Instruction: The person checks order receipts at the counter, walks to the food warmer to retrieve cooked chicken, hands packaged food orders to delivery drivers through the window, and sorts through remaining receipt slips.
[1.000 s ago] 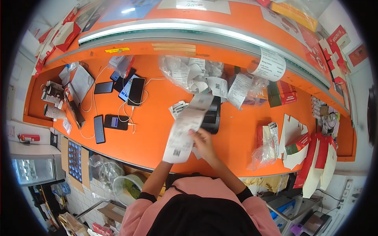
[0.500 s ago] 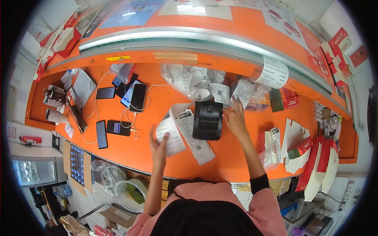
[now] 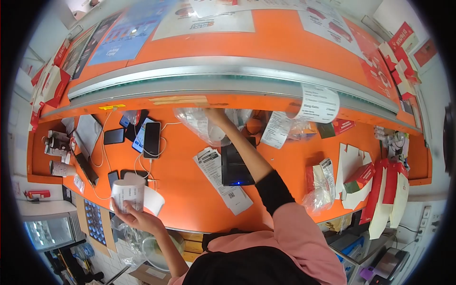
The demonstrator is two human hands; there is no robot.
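Orange counter before me, curved, with a raised orange upper shelf edged by a metal rail that catches bright overhead light. Printed posters lie flat on the shelf. Red-and-white cartons stacked at my far left, more at my right. Below my left side: tiled floor, a glass-fronted cooler, a green-filled bowl. White wall with socket at lower right.

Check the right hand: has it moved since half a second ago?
Yes. The right hand has reached farther across the counter, from right of the black printer to the clear bag of slips beyond it.
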